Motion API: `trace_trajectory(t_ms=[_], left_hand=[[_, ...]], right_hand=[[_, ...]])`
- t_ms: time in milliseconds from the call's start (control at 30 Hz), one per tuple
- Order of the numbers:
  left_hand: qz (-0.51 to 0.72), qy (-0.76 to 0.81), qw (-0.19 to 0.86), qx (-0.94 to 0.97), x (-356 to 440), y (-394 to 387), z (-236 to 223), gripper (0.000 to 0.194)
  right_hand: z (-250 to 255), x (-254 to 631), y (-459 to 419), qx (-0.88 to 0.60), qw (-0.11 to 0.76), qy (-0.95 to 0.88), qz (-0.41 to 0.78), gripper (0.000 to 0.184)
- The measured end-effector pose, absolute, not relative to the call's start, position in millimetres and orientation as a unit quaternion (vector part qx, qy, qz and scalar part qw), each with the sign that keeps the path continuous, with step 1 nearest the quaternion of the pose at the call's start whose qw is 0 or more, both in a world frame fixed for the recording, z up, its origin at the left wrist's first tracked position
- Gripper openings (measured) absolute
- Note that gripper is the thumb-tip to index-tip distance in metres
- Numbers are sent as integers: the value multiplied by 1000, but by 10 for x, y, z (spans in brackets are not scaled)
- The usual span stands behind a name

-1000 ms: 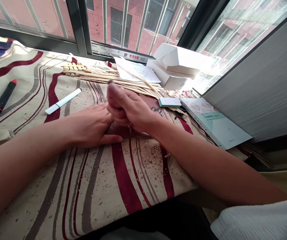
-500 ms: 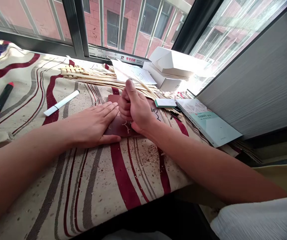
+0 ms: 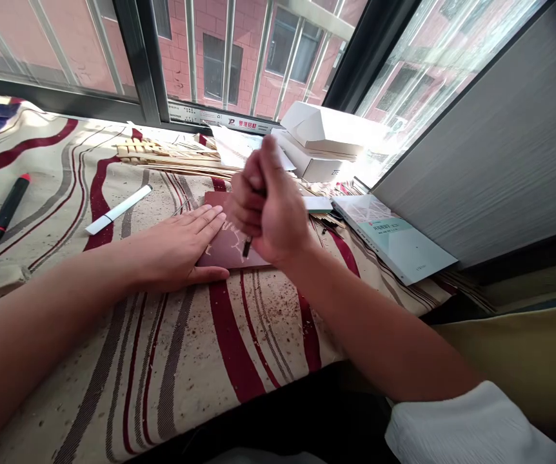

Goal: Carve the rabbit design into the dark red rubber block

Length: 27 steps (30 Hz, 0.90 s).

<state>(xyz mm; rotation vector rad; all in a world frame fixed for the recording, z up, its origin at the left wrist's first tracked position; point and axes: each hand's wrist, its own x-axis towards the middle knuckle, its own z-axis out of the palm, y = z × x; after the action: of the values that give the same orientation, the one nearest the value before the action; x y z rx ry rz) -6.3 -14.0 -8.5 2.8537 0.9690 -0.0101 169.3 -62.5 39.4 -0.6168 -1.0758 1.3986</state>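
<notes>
My left hand lies flat with its fingers apart, pressing on a dark reddish-brown board. Pale curled shavings or scratches show on the board near my fingertips. My right hand is a blurred fist above the board's right part. A small dark-tipped tool pokes from the fist and points down toward the board. Its shaft is hidden in my fingers, and I cannot tell whether the tip touches the board.
A bundle of thin bamboo strips and papers lie beyond the board, by white boxes. A book lies right, a black-and-red marker and white stick left, on striped cloth strewn with shavings.
My right fist has turned and shifted left and lower over the board, now showing the tool's tip. My left hand stays on the board. The view has drifted slightly.
</notes>
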Motion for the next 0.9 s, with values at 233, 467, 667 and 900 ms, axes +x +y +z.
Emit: trace_trajectory(t_ms=[233,467,667,900], left_hand=[[-78,349,30,934,1,-198,16,112],[-61,335,33,940,-14,-196,11,113],[-33,302,26,952,-20,-213,36,97],[8,278,61,959,-23,-232,83,72]], right_hand=[[410,1922,-555,-279,555,-482,618,48],[318,1793,-448,-332,533,-471,619,45],[343,1707,-409,-361,511,-478,616,56],[349,1649,-375,-353,460,-509,636,53]])
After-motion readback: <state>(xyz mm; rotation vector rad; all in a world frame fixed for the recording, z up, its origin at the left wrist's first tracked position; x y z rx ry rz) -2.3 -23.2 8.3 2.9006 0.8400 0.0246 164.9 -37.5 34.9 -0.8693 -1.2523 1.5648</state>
